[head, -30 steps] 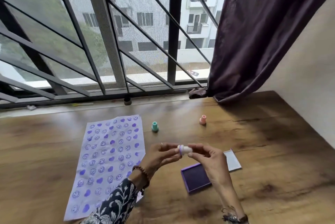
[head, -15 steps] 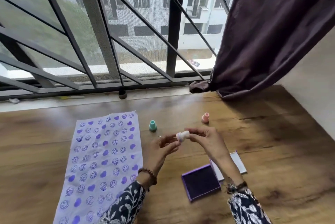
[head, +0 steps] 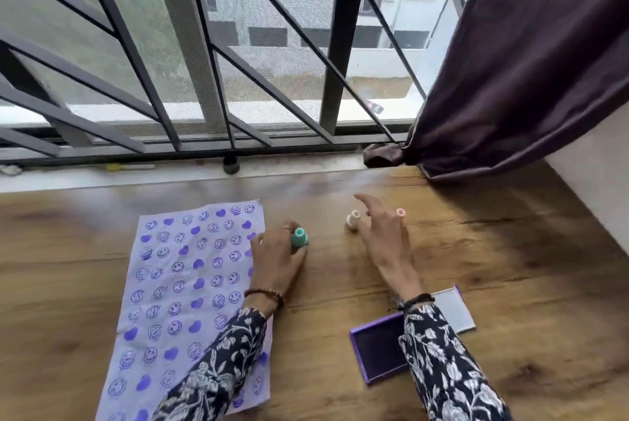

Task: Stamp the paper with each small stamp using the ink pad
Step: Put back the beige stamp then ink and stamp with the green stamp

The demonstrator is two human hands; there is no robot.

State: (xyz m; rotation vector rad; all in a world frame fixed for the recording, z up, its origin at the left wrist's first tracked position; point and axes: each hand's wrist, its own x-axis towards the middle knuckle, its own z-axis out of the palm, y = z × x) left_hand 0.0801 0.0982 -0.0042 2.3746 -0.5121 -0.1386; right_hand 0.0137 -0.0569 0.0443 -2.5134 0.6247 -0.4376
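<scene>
A pale paper sheet (head: 190,284) covered in purple smiley and heart prints lies at the left of the wooden table (head: 510,284). My left hand (head: 275,260) has its fingers closed around the teal stamp (head: 299,237), which stands upright just right of the paper. A white stamp (head: 353,219) stands on the table beside my right hand (head: 384,236), whose fingers are spread and hold nothing. A pink stamp (head: 400,212) shows just behind that hand. The open purple ink pad (head: 377,349) lies near the front, partly hidden by my right sleeve.
The ink pad's lid (head: 454,313) lies flat to the right of the pad. A window sill with a metal grille (head: 238,114) runs along the table's far edge. A dark curtain (head: 527,80) hangs at the back right, beside a white wall (head: 606,189).
The white stamp has left both hands and now stands on the table. My left hand has moved forward and closed on the teal stamp; my right hand has opened beside the white stamp.
</scene>
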